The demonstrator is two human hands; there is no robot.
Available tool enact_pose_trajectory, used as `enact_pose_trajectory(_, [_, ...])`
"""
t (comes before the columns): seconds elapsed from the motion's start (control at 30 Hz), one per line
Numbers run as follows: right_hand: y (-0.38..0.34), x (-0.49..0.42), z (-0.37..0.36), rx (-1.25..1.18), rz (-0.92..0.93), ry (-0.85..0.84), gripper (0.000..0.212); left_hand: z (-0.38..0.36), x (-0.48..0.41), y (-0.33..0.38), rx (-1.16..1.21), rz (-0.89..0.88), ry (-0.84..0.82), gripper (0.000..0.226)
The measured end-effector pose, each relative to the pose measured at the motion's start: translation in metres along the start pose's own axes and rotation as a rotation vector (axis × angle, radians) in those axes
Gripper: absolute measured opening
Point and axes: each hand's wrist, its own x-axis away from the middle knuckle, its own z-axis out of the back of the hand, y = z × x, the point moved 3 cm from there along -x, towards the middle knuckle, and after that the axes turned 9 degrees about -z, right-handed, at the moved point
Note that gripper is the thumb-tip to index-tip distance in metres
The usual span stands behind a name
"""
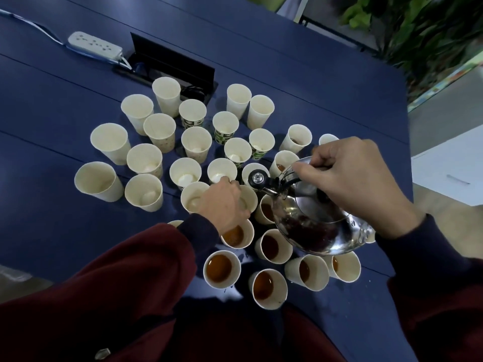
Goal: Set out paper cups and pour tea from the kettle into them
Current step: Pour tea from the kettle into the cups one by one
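Several paper cups stand on the dark blue table. The near ones, such as one cup, hold brown tea; the farther ones, such as another cup, hold none, and some hold a small white lump. My right hand grips the handle of the steel kettle, which is tilted left with its spout over the cups. My left hand grips the rim of a cup just below the spout. The hand hides most of that cup.
A white power strip lies at the far left beside an open black cable box in the table. Green plants stand beyond the far right corner. A white surface sits to the right. Small drops of liquid lie around the near cups.
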Motion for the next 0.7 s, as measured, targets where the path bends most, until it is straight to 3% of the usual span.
enact_pose_trajectory(0.4, [0.005,0.004,0.004,0.047,-0.062,0.000,0.032,-0.008,-0.008,-0.011,-0.040,0.012,-0.020,0.021])
enact_pose_trajectory(0.7, [0.007,0.005,0.005,0.071,-0.078,-0.005,0.032,-0.003,-0.019,-0.018,-0.050,0.075,-0.019,0.021])
